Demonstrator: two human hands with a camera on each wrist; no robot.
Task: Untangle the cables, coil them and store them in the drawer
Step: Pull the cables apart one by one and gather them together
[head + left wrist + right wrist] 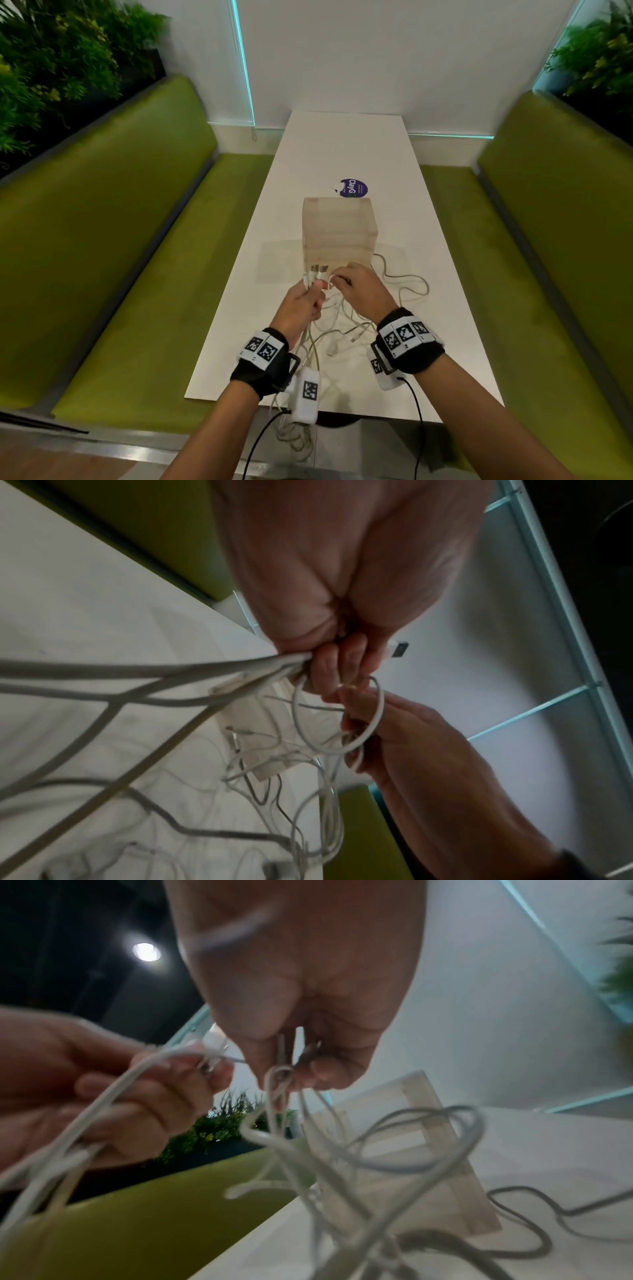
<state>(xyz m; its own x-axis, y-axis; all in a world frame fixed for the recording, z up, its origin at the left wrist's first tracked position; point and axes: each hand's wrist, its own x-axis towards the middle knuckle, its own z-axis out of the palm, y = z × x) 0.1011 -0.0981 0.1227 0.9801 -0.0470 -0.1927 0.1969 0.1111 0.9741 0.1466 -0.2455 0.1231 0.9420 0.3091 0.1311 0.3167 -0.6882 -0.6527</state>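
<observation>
A tangle of white and grey cables [337, 329] lies on the white table [455, 342] and hangs over its near edge. My left hand [303, 301] grips a bundle of cable ends [240, 669], with plugs [317, 274] sticking out above the fist. My right hand [356, 284] pinches a thin white cable loop [375, 715] right beside the left hand; its fingers [318, 1069] close on strands [281, 1080]. A translucent drawer box [339, 233] stands just behind both hands.
Green bench seats [113, 267] flank the table on both sides. A purple round sticker [354, 187] lies beyond the box. One grey cable [407, 277] trails off to the right of the box. Plants [51, 61] line the bench backs.
</observation>
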